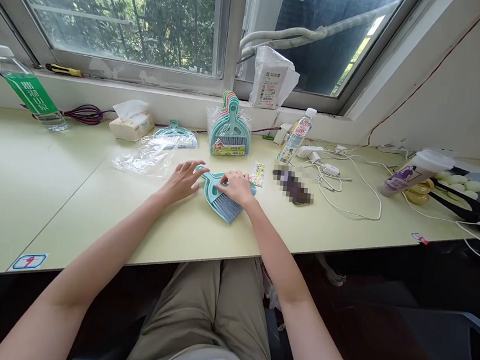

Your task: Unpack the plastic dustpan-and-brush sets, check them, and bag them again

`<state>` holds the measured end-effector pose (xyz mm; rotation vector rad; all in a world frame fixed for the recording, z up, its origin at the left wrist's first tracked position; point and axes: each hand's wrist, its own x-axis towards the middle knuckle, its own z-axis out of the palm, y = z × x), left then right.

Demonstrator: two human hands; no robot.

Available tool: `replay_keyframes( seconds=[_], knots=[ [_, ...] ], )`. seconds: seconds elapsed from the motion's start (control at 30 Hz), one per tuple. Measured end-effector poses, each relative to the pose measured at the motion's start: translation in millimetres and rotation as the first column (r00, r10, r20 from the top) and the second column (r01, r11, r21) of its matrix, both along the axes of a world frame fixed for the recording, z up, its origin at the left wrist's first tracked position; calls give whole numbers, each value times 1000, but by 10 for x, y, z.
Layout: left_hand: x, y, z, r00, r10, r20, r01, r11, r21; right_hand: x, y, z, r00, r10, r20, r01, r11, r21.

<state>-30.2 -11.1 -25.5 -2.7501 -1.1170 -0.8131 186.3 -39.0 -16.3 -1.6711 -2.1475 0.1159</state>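
A small teal dustpan-and-brush set (pixel 221 198) lies on the pale green table (pixel 51 196) in front of me, its grey bristles pointing toward me. My left hand (pixel 183 180) rests on the teal handle end with fingers spread. My right hand (pixel 236 186) lies on top of the set with fingers curled down on it. A small printed label (pixel 258 174) lies just right of my right hand. An empty clear plastic bag (pixel 146 157) lies to the left.
A stack of packaged dustpan sets (pixel 230 128) stands against the sill, another bagged set (pixel 176 136) beside it. Also here: tissue pack (pixel 131 124), two water bottles (pixel 296 135) (pixel 31 92), white chargers and cables (pixel 330 169), a cup (pixel 410 174), black tongs (pixel 466 210).
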Motion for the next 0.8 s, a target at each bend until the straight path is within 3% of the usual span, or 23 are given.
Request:
replay_keyframes(
  seconds=[0.2, 0.4, 0.6, 0.8],
  knots=[
    [-96, 110, -47, 974, -42, -224, 74, 988, 134, -82, 0, -36, 990, 125, -72, -126, 992, -22],
    [-121, 71, -17, 940, -105, -324, 190, 951, 244, -81, 11, -44, 979, 159, -130, -163, 986, -20],
    [-164, 71, -78, 938, -163, -307, 224, 958, 176, -39, 13, -17, 968, 202, -152, -210, 977, -41],
    [-125, 71, -134, 970, -182, -161, 182, 983, -16, -10, -4, 13, 969, 224, -104, -231, 971, -64]
  ],
)
